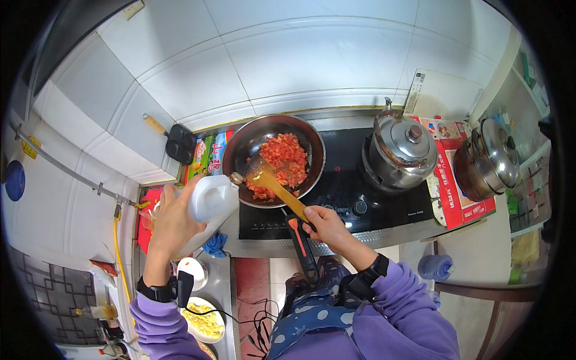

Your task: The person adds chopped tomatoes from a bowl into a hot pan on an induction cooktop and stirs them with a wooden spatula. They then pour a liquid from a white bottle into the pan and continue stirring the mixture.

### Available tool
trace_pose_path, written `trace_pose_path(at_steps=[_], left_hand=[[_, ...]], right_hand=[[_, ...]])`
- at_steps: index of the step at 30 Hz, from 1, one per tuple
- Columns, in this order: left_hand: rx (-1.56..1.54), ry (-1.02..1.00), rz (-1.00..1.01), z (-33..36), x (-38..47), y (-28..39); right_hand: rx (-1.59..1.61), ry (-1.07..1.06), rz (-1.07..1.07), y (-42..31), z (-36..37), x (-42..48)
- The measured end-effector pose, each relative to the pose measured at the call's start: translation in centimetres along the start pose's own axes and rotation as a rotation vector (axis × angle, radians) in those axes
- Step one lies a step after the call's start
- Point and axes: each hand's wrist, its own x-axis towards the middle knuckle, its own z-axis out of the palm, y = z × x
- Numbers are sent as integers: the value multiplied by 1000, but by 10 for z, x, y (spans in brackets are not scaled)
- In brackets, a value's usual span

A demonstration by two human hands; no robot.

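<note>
My left hand [173,220] grips a white translucent plastic jug [213,200], tilted so that its mouth is over the near left rim of a dark frying pan [231,148]. Whether anything flows from it I cannot tell. Chopped tomatoes [285,155] lie in the pan. My right hand [326,227] is closed around the handle of a wooden spatula [274,184], whose blade is in the pan beside the tomatoes. The pan's black handle [302,247] points towards me, below my right hand.
A metal kettle [402,150] stands on the right of the black cooktop [342,157]. Further right, a lidded steel pot [486,159] sits on red cardboard [463,180]. A plate of cooked egg [202,320], a white bowl [193,272] and a blue cloth [215,245] are at lower left.
</note>
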Motion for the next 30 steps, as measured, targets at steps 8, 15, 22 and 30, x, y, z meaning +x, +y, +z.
trace_pose_path(at_steps=[8,15,22,30], left_hand=[[125,-83,-29,-7,8,19],[161,-103,3,-3,12,25],[185,-121,4,-1,16,32],[235,-127,25,-4,20,39]], right_hand=[[-10,33,15,5,2,5],[-60,16,-25,13,-2,12],[-80,8,-61,17,-1,15],[-24,-21,-18,19,0,15]])
